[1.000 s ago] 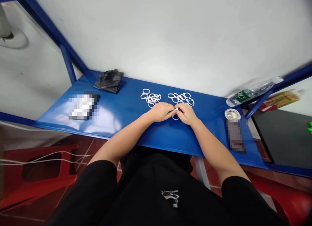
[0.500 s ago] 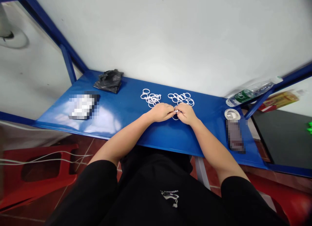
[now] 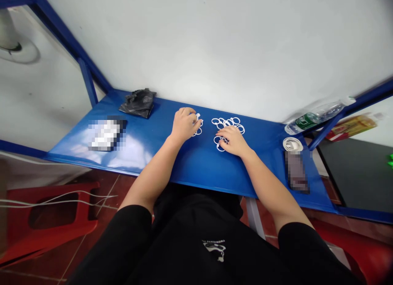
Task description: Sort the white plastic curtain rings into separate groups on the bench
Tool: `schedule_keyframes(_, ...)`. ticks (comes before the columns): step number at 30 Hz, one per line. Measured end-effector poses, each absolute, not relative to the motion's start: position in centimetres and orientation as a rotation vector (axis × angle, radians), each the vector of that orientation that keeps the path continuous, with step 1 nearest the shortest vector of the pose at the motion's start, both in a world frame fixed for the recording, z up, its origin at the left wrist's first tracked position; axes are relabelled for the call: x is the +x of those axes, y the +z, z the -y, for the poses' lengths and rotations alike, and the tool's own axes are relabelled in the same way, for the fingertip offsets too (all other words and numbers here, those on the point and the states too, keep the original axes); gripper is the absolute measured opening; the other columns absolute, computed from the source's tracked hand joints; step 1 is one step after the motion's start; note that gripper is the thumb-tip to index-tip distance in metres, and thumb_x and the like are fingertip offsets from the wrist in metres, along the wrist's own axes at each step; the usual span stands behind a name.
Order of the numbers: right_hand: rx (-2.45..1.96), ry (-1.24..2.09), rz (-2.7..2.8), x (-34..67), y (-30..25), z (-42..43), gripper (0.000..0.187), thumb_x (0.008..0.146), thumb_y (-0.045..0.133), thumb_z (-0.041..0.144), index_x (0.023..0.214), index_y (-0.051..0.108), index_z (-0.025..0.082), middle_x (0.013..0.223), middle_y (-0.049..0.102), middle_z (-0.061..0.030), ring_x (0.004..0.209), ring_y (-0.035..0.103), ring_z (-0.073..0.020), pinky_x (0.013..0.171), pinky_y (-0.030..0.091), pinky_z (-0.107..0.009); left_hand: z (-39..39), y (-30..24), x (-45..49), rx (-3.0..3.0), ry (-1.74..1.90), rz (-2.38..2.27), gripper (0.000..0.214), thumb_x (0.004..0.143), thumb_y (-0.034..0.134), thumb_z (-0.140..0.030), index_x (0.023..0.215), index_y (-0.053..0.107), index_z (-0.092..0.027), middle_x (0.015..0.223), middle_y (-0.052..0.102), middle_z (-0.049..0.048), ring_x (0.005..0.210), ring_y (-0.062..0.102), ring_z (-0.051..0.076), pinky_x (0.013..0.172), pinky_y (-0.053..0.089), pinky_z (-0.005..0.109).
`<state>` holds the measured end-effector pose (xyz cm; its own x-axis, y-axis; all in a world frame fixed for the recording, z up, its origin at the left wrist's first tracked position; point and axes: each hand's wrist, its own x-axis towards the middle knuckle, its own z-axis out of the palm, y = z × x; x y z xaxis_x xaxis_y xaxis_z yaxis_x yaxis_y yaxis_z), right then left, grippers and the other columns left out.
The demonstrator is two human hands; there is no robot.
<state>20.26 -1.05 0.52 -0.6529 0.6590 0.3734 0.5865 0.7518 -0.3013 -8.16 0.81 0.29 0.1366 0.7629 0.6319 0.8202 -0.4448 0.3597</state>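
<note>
Two heaps of white plastic rings lie on the blue table (image 3: pixel 159 154) by the wall. My left hand (image 3: pixel 183 125) rests curled over the left heap (image 3: pixel 198 129), its fingertips pinching a small white ring at the top of that heap. My right hand (image 3: pixel 232 141) lies over the near edge of the right heap (image 3: pixel 229 122), fingers stretched toward a few rings (image 3: pixel 218 145) lying just in front of it. Whether those fingers grip a ring is not clear.
A crumpled black bag (image 3: pixel 137 102) sits at the back left, a blurred white-and-dark object (image 3: pixel 106 133) nearer the left. At the right lie a roll of tape (image 3: pixel 292 144), a blurred dark object (image 3: pixel 296 172) and a water bottle (image 3: pixel 319 113). Red stools (image 3: pixel 46 223) stand below.
My hands were together at the table's middle, working one ring between them. Now they have parted: the left moved back-left onto the left heap, the right shifted slightly toward the right heap.
</note>
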Motion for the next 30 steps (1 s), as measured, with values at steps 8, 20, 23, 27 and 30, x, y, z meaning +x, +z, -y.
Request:
schedule_keyframes(8, -1.010, 0.159, 2.479, 20.3, 0.2, 0.9, 0.026, 0.097, 0.063, 0.030, 0.116, 0.081, 0.027, 0.125, 0.078, -0.0109, 0.120, 0.067, -0.0360, 0.107, 0.046, -0.062, -1.2, -1.5, -8.6, -2.236, -1.115, 1.905, 0.018, 0.089, 0.077, -0.037, 0.078, 0.074, -0.022, 0.117, 0.073, 0.0135, 0.117, 0.058, 0.036, 0.102, 0.046, 0.056)
schedule_keyframes(20, -0.948, 0.139, 2.412, 20.1, 0.4, 1.0, 0.017, 0.099, 0.062, 0.026, 0.089, 0.075, 0.025, 0.110, 0.079, -0.0079, 0.110, 0.068, -0.0304, 0.108, 0.044, -0.057, 0.8, 0.4, -5.1, -2.727, -1.235, 1.334, 0.024, 0.103, 0.065, -0.042, 0.107, 0.075, -0.020, 0.115, 0.076, 0.0101, 0.113, 0.067, 0.026, 0.107, 0.048, 0.046)
schedule_keyframes(23, -0.968, 0.164, 2.372, 20.2, 0.4, 1.0, 0.015, 0.095, 0.061, 0.020, 0.090, 0.073, 0.025, 0.106, 0.080, -0.0072, 0.105, 0.068, -0.0297, 0.103, 0.048, -0.053, 1.8, 0.2, -3.6, -2.947, -1.103, 1.085, 0.033, 0.098, 0.072, -0.048, 0.117, 0.075, -0.021, 0.127, 0.074, 0.0111, 0.121, 0.065, 0.029, 0.109, 0.048, 0.047)
schedule_keyframes(27, -1.034, 0.184, 2.313, 20.5, -0.1, 0.7, 0.016, 0.087, 0.063, 0.016, 0.094, 0.075, 0.025, 0.103, 0.080, -0.0075, 0.100, 0.068, -0.0306, 0.096, 0.050, -0.052, 2.2, -0.4, -2.9, -3.071, -0.930, 1.018, 0.051, 0.091, 0.082, -0.050, 0.132, 0.071, -0.023, 0.142, 0.068, 0.0125, 0.135, 0.058, 0.034, 0.114, 0.044, 0.053)
schedule_keyframes(30, -1.053, 0.187, 2.273, 20.5, -0.4, 0.5, 0.020, 0.088, 0.060, 0.015, 0.095, 0.077, 0.025, 0.102, 0.080, -0.0076, 0.099, 0.069, -0.0310, 0.095, 0.052, -0.053, 2.0, -1.0, -3.0, -3.105, -0.855, 1.019, 0.039, 0.091, 0.083, -0.043, 0.125, 0.076, -0.025, 0.143, 0.068, 0.0114, 0.135, 0.059, 0.034, 0.114, 0.043, 0.054)
